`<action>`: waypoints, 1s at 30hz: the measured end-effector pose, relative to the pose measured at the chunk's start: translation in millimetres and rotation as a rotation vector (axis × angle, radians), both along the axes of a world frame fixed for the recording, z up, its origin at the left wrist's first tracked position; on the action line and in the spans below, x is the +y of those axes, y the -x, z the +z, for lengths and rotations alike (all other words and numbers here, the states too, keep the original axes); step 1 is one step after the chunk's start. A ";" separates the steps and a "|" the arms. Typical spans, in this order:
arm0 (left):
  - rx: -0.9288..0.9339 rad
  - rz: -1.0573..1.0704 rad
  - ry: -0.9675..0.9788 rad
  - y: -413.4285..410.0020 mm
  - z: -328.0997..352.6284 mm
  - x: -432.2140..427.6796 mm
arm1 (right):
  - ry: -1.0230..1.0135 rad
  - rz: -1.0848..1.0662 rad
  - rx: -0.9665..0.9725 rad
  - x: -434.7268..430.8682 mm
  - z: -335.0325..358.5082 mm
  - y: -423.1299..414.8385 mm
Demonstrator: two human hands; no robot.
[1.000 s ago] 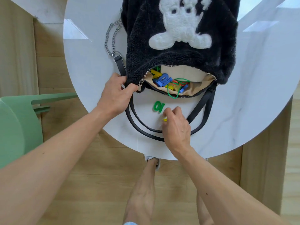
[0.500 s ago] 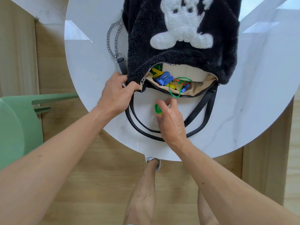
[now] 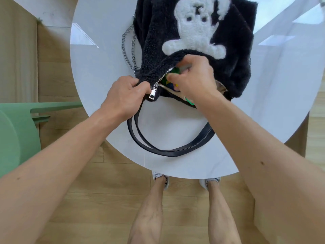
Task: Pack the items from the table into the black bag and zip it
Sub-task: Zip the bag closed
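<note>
Head view: the black bag (image 3: 228, 55) lies flat on the round white desk (image 3: 105, 71). Its white bear patch (image 3: 195, 32) faces up, its bottom points away from the person, and its open mouth points toward them. The mouth's long axis runs left to right, and the zip edge rises from lower left to upper right.

The left grip (image 3: 123, 95) has its fingers curled round the bag's left corner, just beside the silver zip pull (image 3: 152, 93), which hangs down.

The right grip (image 3: 197, 76) is at the mouth, fingers bent, pinching a green piece (image 3: 173, 71) just inside the zip edge. Other coloured bits show beneath it, too hidden to tell apart.

Two black straps (image 3: 167, 152) loop toward the near desk edge. A chain (image 3: 127, 50) lies left of the bag. A green chair (image 3: 14, 129) stands on the wooden floor (image 3: 105, 199) at the left.
</note>
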State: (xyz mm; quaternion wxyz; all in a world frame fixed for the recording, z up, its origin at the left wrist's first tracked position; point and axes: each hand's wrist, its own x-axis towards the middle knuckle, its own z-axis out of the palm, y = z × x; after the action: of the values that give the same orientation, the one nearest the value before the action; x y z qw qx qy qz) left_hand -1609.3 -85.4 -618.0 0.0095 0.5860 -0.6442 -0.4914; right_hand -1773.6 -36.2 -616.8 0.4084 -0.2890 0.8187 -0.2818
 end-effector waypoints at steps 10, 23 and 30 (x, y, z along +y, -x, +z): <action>0.001 0.031 -0.079 -1.7 4.2 -3.0 | 0.254 -0.114 0.045 42.4 0.0 -20.3; -0.028 -0.081 -0.009 -0.5 11.0 -11.7 | 0.306 0.150 0.221 35.5 8.5 -69.0; -0.092 -0.184 0.087 -0.7 11.2 -10.2 | 0.146 0.089 0.176 37.2 3.4 -42.4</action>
State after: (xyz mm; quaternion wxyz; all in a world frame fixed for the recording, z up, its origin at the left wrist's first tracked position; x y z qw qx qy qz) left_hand -1608.6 -95.7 -606.7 -0.0399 0.5453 -0.7158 -0.4343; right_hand -1731.2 1.0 -613.4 0.3250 -0.3774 0.8151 -0.2959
